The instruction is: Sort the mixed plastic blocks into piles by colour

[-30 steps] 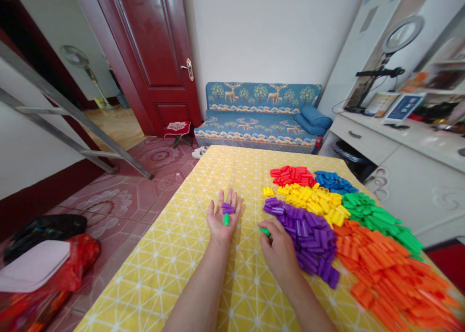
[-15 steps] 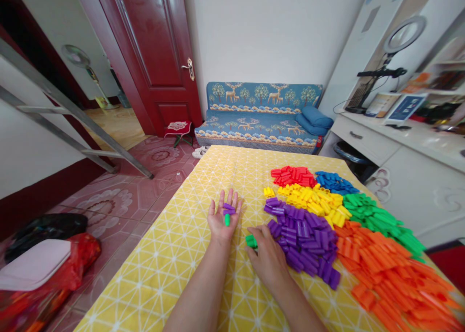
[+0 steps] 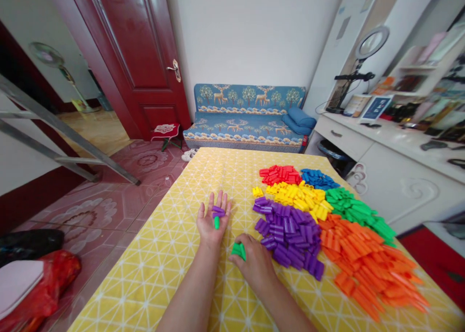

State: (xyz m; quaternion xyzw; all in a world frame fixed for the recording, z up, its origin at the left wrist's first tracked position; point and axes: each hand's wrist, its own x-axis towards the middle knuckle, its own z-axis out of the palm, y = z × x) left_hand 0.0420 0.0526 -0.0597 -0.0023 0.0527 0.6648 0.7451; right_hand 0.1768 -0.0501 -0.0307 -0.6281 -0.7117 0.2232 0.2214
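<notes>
My left hand [image 3: 212, 225] lies palm up above the table with its fingers spread. On it rest small purple plastic pieces [image 3: 218, 211] and a green plastic piece [image 3: 217, 223], not gripped. My right hand [image 3: 257, 263] is closed around green plastic pieces [image 3: 239, 250], held between thumb and fingers over the cloth; their exact number is partly hidden. Just right of this hand spreads a heap of purple tube-like pieces [image 3: 290, 230]. Beyond it lie a yellow heap [image 3: 301, 196] and a small yellow cluster [image 3: 257, 192].
A yellow patterned cloth [image 3: 174, 274] covers the table. Red [image 3: 279, 174], blue [image 3: 318, 179], green [image 3: 358, 210] and orange [image 3: 366, 257] heaps cover its right side. Behind the table stands a blue sofa [image 3: 247, 123]; a white cabinet [image 3: 407, 172] is at right, a metal ladder [image 3: 83, 150] at left.
The camera view has swung slightly right, so everything sits further left. My right hand still holds the green pieces, now more in view. The purple and green pieces stay on my left palm.
</notes>
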